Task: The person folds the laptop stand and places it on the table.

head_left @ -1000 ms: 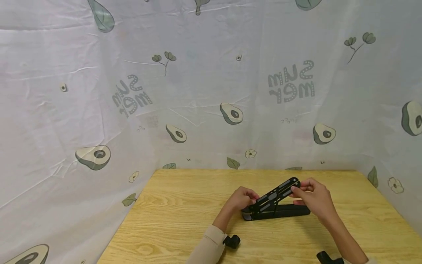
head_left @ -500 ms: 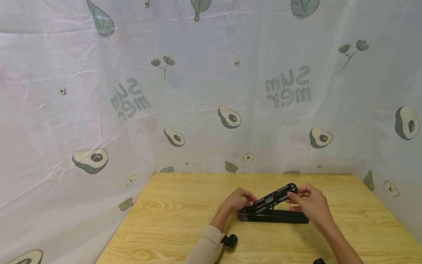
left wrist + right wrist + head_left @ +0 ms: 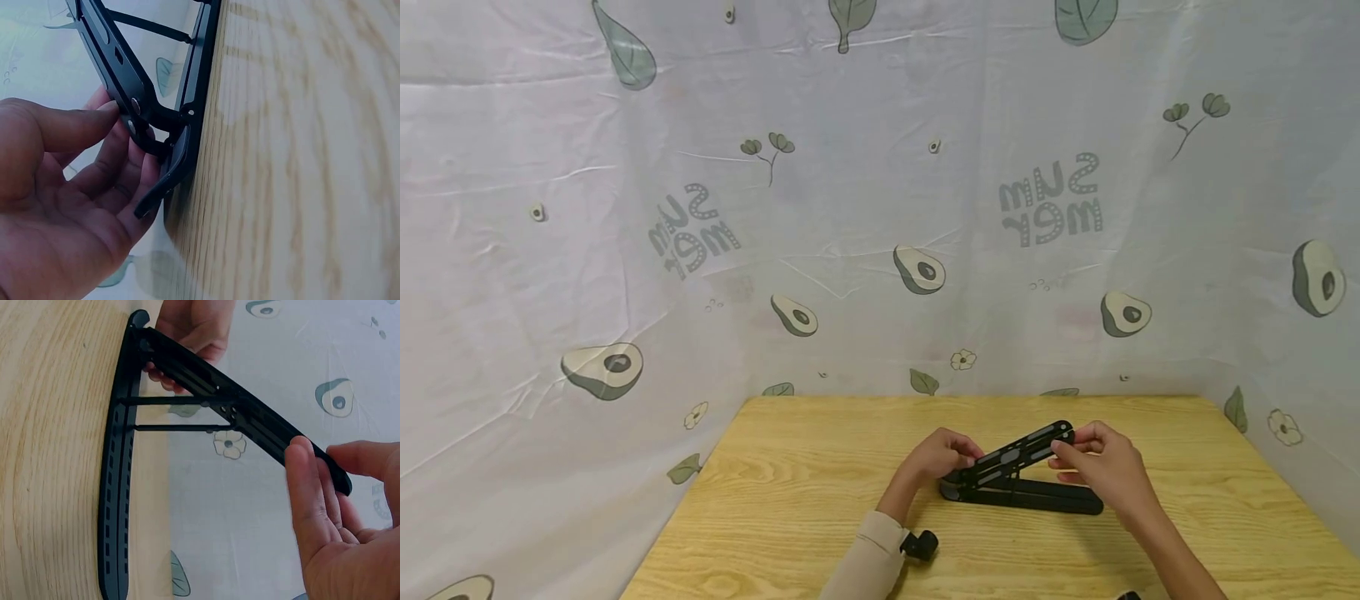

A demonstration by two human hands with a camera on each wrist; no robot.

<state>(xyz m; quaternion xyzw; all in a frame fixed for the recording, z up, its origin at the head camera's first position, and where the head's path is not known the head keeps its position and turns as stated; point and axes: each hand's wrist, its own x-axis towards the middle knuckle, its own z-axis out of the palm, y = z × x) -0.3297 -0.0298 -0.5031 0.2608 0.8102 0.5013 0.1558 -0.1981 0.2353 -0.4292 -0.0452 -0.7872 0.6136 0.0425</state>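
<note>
Left hand: apparently pinches stand at hinge
Right hand: pinches raised end
Long axis: roughly parallels tabletop's far edge

A pale, creased sheet hangs behind the yellow wood-grained worktop and along both its sides, printed with avocados, leaves, flowers and mirrored "summer" lettering.

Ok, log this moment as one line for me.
left hand: pinches black folding stand near hinge | right hand: pinches its raised end | stand: partly open, struts spanning the gap, base on wooden table
</note>
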